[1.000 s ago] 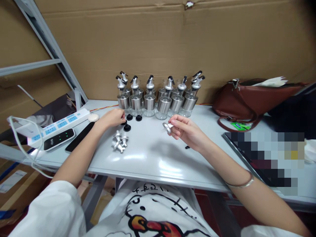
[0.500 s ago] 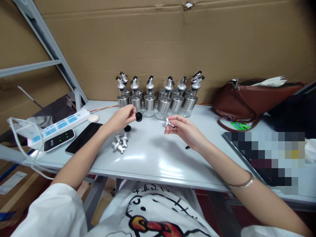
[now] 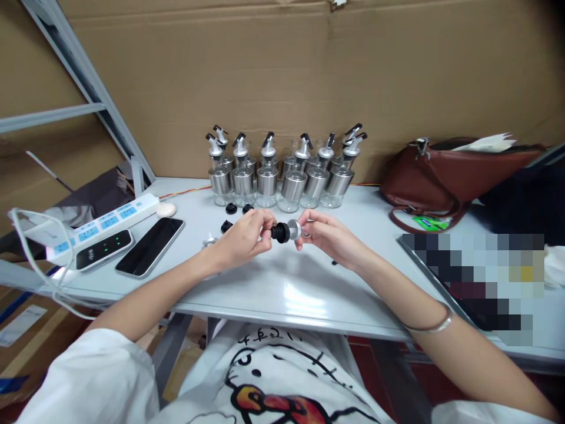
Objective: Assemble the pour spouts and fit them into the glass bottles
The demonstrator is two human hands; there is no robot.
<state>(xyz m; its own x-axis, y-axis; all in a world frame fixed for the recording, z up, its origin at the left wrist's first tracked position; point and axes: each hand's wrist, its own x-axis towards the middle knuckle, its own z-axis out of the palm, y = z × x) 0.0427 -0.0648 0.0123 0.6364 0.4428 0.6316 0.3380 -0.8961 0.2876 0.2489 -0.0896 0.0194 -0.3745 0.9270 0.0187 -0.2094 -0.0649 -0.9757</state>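
My left hand (image 3: 245,237) pinches a black rubber stopper (image 3: 279,232) and holds it end to end against a silver metal spout piece (image 3: 295,229), which my right hand (image 3: 324,234) grips by its fingertips. Both hands meet above the middle of the grey table (image 3: 282,288). Three loose black stoppers (image 3: 231,208) lie just beyond my left hand. A silver spout part (image 3: 208,240) shows at my left wrist, mostly hidden by it. Behind stands a cluster of several glass and steel dispenser bottles (image 3: 282,176) with spouts fitted.
A white power strip (image 3: 106,221), a small dark device with green lights (image 3: 103,249) and a black phone (image 3: 150,246) lie at the left. A brown leather bag (image 3: 445,176) sits at the right, a blurred flat object (image 3: 477,282) in front of it. Cardboard lines the back.
My left hand picked a black stopper off the table and carried it right to meet the silver spout piece in my right hand. The phone now lies uncovered.
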